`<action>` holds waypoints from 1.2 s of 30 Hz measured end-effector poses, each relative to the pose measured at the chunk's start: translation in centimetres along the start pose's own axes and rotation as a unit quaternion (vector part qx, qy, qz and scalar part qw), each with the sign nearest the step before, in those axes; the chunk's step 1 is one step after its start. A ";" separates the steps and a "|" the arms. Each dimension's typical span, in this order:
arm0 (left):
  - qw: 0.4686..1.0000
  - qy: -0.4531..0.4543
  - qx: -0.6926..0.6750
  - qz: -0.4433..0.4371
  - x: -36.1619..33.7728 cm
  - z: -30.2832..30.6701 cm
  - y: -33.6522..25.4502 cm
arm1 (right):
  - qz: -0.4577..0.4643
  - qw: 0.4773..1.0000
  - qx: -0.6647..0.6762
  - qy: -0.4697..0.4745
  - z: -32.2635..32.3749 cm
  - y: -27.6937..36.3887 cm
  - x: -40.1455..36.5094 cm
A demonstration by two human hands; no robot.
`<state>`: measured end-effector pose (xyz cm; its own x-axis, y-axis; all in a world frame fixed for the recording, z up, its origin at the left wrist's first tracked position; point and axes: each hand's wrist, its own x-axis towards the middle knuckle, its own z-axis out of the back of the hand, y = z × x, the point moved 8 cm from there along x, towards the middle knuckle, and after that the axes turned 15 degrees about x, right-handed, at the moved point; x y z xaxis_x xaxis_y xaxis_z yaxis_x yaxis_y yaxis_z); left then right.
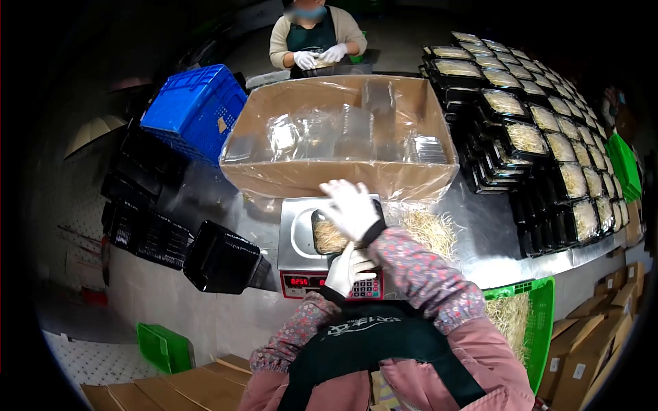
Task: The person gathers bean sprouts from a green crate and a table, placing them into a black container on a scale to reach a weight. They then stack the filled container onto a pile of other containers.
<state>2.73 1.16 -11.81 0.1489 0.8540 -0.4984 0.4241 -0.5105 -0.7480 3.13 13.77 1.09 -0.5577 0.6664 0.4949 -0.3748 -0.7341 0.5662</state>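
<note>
On the scale (291, 257) sits a black plastic tray (329, 236) of bean sprouts. My right hand (351, 209), in a white glove, is over the tray's far right side with its fingers spread. Below it, my white-gloved left hand (348, 270) is at the tray's near edge, thumb pointing up and fingers stretched toward the right, above the scale's keypad. The red display on the scale's front is lit. A loose heap of bean sprouts (430, 231) lies on the steel table, just right of the scale and my right forearm.
A cardboard box (329, 175) of clear plastic lids stands behind the scale. Black trays (223, 257) and a blue crate (181, 109) are on the left. Packed sprout trays (528, 137) are stacked right. A green crate (545, 329) holds sprouts. A gloved co-worker (317, 41) stands opposite.
</note>
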 end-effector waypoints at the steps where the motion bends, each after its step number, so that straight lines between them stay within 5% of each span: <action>1: 0.998 -0.011 -0.047 -0.031 1.0 0.4 0.6 | 0.016 0.997 -0.078 0.020 -2.5 0.6 -0.4; 4: 0.996 -0.034 -0.027 -0.078 0.6 0.6 -0.5 | -0.115 0.972 -0.029 0.205 -4.1 -0.3 0.1; 7: 0.998 -0.002 -0.019 -0.063 1.8 2.9 1.1 | -0.123 0.969 0.038 0.212 -5.1 -2.8 0.2; 9: 0.993 -0.083 0.074 -0.032 -0.3 2.5 -0.1 | -0.119 0.951 0.112 0.261 -3.4 -4.8 -0.4; 11: 0.988 -0.033 0.098 -0.110 -1.6 2.6 -1.2 | -0.161 0.940 0.192 0.232 -2.9 -10.1 -3.3; 13: 0.963 -0.149 0.217 -0.059 -3.3 2.7 -2.9 | -0.269 0.870 0.363 0.195 -1.8 -13.4 -7.7; 15: 0.886 -0.212 0.380 -0.158 -2.9 6.1 -3.5 | -0.286 0.845 0.450 0.037 3.8 -12.7 -11.2; 17: 0.726 -0.286 0.532 -0.329 -6.0 4.1 -8.8 | -0.317 0.826 0.452 -0.116 9.7 -14.5 -15.6; 19: 0.662 -0.333 0.564 -0.364 -5.5 8.0 -10.3 | -0.310 0.802 0.403 -0.314 15.0 -19.1 -21.5; 20: 0.657 -0.350 0.575 -0.339 -5.6 8.6 -11.3 | -0.304 0.770 0.365 -0.426 16.7 -23.0 -25.3; 23: 0.531 -0.420 0.713 -0.183 -2.8 12.9 -11.2 | -0.293 0.605 0.331 -0.662 22.4 -29.7 -33.2; 25: 0.502 -0.391 0.764 -0.108 0.3 11.7 -10.2 | -0.269 0.545 0.271 -0.747 23.7 -36.3 -37.9; 27: 0.435 -0.309 0.831 -0.155 2.5 4.1 -9.6 | -0.341 0.565 0.230 -0.715 25.7 -36.7 -38.1; 30: 0.522 -0.084 0.781 -0.332 3.7 -9.8 -7.2 | -0.355 0.536 0.287 -0.710 25.0 -42.6 -39.4; 31: 0.577 -0.010 0.772 -0.267 3.7 -13.1 -5.6 | -0.376 0.551 0.270 -0.695 24.4 -44.9 -40.2; 32: 0.601 0.063 0.709 -0.363 4.0 -13.8 -2.3 | -0.350 0.510 0.314 -0.720 24.0 -45.2 -40.3; 33: 0.625 0.125 0.679 -0.366 3.4 -16.0 -0.6 | -0.326 0.467 0.357 -0.741 23.3 -44.5 -39.9; 36: 0.631 0.152 0.667 -0.365 0.3 -17.0 -2.1 | -0.401 0.463 0.329 -0.719 23.6 -36.6 -38.5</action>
<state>17.01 4.24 -2.94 0.6001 0.7863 0.1471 -0.6211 0.5738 -0.5339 55.78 18.07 -23.10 0.8120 0.4356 -0.3884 0.5357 -0.2920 0.7923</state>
